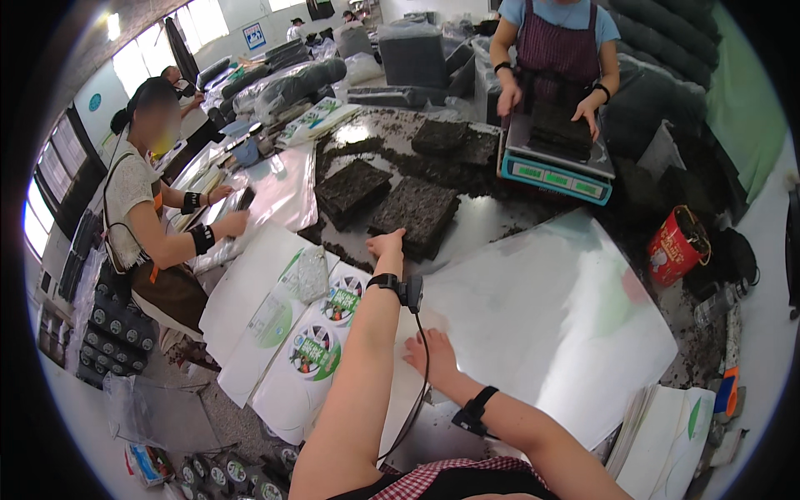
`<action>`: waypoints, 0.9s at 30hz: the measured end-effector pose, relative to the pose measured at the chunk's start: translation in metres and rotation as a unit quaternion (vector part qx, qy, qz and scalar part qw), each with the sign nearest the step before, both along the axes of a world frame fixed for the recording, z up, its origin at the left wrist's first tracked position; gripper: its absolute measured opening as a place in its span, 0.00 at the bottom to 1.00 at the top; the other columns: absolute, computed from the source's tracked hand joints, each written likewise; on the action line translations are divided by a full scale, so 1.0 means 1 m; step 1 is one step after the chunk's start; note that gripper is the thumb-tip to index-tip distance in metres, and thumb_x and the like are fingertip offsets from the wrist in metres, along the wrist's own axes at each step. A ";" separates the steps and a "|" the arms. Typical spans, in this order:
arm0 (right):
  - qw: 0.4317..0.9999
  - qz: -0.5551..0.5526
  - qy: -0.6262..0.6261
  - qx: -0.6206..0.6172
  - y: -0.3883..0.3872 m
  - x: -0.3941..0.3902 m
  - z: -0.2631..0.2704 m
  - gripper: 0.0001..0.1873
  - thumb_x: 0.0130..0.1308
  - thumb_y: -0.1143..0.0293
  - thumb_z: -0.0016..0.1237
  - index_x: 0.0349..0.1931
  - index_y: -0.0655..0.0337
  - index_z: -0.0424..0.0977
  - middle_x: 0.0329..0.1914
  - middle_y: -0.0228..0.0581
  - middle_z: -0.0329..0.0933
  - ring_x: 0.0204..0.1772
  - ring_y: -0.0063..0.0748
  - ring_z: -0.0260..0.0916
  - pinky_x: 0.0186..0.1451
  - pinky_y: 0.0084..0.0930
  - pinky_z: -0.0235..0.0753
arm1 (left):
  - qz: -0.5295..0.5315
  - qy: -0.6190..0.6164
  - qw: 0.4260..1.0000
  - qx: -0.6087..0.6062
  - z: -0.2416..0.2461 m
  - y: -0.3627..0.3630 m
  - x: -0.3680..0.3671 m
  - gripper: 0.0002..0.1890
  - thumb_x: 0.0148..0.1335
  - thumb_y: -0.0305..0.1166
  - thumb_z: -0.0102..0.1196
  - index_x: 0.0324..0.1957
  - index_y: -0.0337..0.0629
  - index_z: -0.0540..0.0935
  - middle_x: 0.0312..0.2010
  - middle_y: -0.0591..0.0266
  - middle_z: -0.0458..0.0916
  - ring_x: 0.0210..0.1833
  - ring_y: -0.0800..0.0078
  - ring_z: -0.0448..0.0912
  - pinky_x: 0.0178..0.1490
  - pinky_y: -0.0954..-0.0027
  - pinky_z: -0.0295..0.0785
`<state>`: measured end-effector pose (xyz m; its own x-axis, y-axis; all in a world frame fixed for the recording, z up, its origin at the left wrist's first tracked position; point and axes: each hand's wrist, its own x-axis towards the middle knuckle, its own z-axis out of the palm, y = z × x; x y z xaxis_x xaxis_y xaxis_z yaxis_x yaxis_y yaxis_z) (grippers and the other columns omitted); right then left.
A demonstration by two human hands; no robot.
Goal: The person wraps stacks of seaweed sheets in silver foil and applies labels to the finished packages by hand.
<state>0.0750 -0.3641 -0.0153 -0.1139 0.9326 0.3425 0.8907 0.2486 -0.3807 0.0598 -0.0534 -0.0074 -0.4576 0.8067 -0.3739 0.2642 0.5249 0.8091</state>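
My left hand (386, 242) reaches forward to the near edge of a thick square stack of dark dried sheets, probably seaweed (417, 209). Its fingers touch the edge, but their grip is partly hidden. A second dark stack (353, 187) lies just left of that one. My right hand (432, 356) rests palm down, fingers slightly apart, at the right margin of the white printed packaging sheets (294, 350). Beyond its fingers a large glossy clear plastic sheet (537, 306) spreads over the metal table. On the printed sheets lies a small pale wrapped block (312, 275).
Opposite, a person handles dark sheets on a digital scale (553, 175). Another person (147, 187) works at the left. More dark stacks (440, 136) lie among crumbs. To the right are a red bucket (678, 247), a plastic bottle (719, 306) and a pile of packaging (662, 437).
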 end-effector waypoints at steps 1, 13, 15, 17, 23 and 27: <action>0.999 0.006 -0.038 -0.029 -0.004 -0.001 0.003 0.13 0.57 0.61 0.53 0.39 0.57 0.72 0.37 0.39 0.69 0.47 0.42 0.66 0.50 0.36 0.65 | 0.035 -0.078 0.996 -0.031 0.018 -0.005 0.001 0.55 0.43 0.39 0.76 0.65 0.30 0.51 0.63 0.42 0.63 0.64 0.53 0.67 0.59 0.58 0.73; 0.595 -0.151 0.785 -0.081 -0.024 0.188 0.018 0.43 0.60 0.59 0.62 0.66 0.72 0.53 0.63 0.50 0.68 0.62 0.41 0.67 0.63 0.34 0.68 | -0.232 -0.612 0.754 0.054 0.072 -0.189 0.020 0.22 0.56 0.21 0.57 0.55 0.30 0.72 0.51 0.52 0.77 0.54 0.58 0.76 0.61 0.59 0.71; 0.592 -0.112 0.797 -0.051 -0.070 0.177 0.094 0.37 0.60 0.61 0.61 0.64 0.71 0.61 0.61 0.49 0.71 0.60 0.38 0.70 0.63 0.32 0.70 | -0.282 -0.564 0.772 0.080 0.063 -0.273 0.039 0.27 0.56 0.20 0.57 0.59 0.32 0.68 0.54 0.55 0.75 0.59 0.59 0.72 0.66 0.59 0.66; 0.583 -0.161 0.796 -0.021 -0.118 0.202 0.083 0.30 0.59 0.67 0.60 0.60 0.69 0.66 0.56 0.46 0.75 0.57 0.38 0.73 0.62 0.33 0.71 | -0.422 -0.521 0.733 0.115 0.041 -0.321 0.049 0.33 0.64 0.43 0.53 0.66 0.36 0.62 0.63 0.52 0.68 0.65 0.58 0.67 0.70 0.55 0.59; 0.815 -0.195 0.545 0.012 -0.225 0.277 0.053 0.47 0.44 0.76 0.68 0.66 0.67 0.57 0.62 0.43 0.69 0.65 0.38 0.65 0.68 0.35 0.65 | -0.679 -0.293 0.671 0.052 0.048 -0.307 0.101 0.43 0.60 0.43 0.62 0.70 0.38 0.53 0.62 0.51 0.69 0.64 0.61 0.68 0.66 0.59 0.65; 0.853 -0.176 0.483 0.087 -0.237 0.290 0.064 0.51 0.41 0.76 0.70 0.67 0.63 0.55 0.63 0.42 0.67 0.67 0.35 0.62 0.70 0.34 0.63 | -0.633 -0.298 0.678 0.224 0.051 -0.336 0.140 0.49 0.48 0.28 0.72 0.67 0.34 0.53 0.57 0.51 0.73 0.59 0.66 0.72 0.62 0.64 0.69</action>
